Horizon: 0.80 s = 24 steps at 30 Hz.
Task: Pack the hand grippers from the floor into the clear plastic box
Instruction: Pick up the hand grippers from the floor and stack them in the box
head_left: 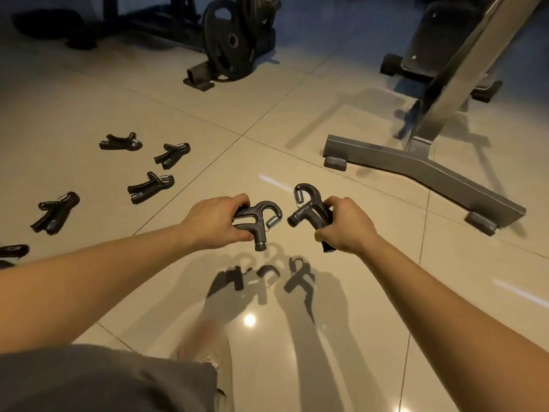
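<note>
**Two Grippers Held, No Box in Sight**

From the head camera, the left hand (214,223) was closed around one gripper (257,221), its spring end sticking out past the fingers toward the other hand. The right hand (344,226) was closed around a second gripper (309,211), hook end pointing up and away from the fingers. Both were off the floor (371,278). More grippers (150,185) lay well off to the left, nearer the left hand. The clear box did not show anywhere. One gripper (13,251) was cut off at the left edge.
</note>
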### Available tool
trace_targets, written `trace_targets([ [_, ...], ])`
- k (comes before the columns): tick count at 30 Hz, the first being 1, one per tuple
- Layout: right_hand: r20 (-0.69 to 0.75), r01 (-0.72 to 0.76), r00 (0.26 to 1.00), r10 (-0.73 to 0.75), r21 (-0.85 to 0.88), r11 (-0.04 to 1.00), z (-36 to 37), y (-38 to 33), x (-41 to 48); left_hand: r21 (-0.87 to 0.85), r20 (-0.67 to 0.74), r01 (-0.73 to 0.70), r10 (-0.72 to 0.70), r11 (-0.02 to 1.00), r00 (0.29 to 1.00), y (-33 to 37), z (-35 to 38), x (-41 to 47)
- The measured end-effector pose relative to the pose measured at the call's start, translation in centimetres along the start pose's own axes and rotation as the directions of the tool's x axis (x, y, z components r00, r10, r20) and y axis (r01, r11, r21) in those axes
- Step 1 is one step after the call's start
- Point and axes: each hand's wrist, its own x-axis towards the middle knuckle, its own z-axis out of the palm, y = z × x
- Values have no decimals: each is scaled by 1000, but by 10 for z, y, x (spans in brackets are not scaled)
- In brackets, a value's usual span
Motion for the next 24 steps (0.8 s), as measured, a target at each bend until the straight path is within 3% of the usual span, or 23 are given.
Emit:
trace_targets([
  [7,-128,171,975,-183,-97,981,-92,38,-119,-33,-51,36,-38,999,998,121,-72,-74],
  [12,-154,238,954,-257,-133,962,-153,85,-200,-24,-62,-46,45,999,997,216,-95,-128],
  [18,-170,221,952,-255,-192,956,-224,151,-283,-38,-61,-150,147,988,987,342,-95,-171],
  [24,-120,137,980,-161,-186,973,-273,241,-360,-79,-21,-253,252,964,968,455,-52,-196],
])
